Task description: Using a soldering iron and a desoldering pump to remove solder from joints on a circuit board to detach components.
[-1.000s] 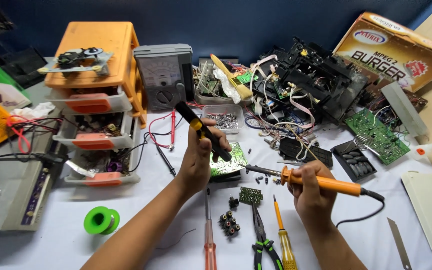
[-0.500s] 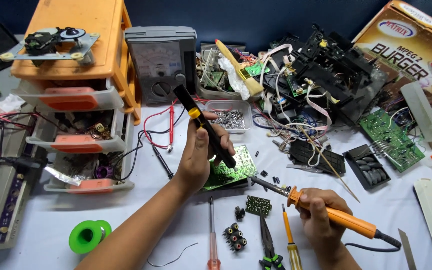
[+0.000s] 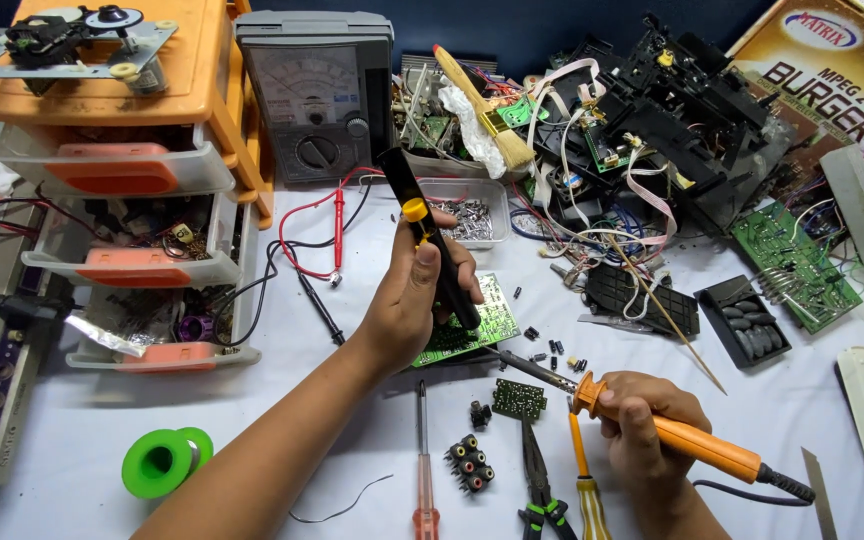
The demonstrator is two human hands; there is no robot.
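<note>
Left hand [image 3: 414, 300] wrapped tight around a black desoldering pump [image 3: 430, 240] with a yellow button, thumb up near the button, pump tilted, its tip down on the green circuit board [image 3: 472, 325]. Right hand [image 3: 642, 420] clenched on the orange handle of a soldering iron [image 3: 652, 425], metal tip angled up-left to the board's lower right edge; contact with the board looks likely but is hard to confirm. The board lies flat on the white tabletop [image 3: 72, 490], partly under the left hand. Just below it: a small green board [image 3: 518, 398], black connector blocks [image 3: 468, 465], a red-handled screwdriver [image 3: 422, 460], pliers [image 3: 540, 480]. Green solder spool [image 3: 162, 462] sits well left. Analog multimeter [image 3: 318, 95] stands behind, orange drawer unit [image 3: 122, 180] beside it. Loose black electronics parts [image 3: 672, 110] piled to the upper right.
</note>
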